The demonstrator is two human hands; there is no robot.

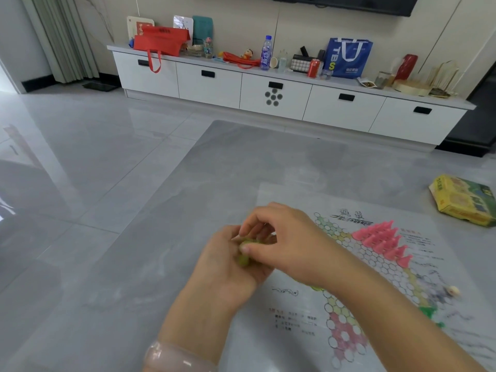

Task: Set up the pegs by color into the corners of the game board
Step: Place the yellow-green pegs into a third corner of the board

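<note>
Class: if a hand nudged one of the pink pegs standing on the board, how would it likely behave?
The pink pegs look small and cone-shaped, so probably light and easy to tip. They stand packed together, so one falling may topple its neighbours. The board looks like thin, smooth sheet, so pegs might slide.

Legible lettering was confined to "TBS" in white, with a yellow "S", on the blue shopping bag (348, 58) at one o'clock on the cabinet top (346, 82), while print on the game board (295, 312) was unreadable.
</note>
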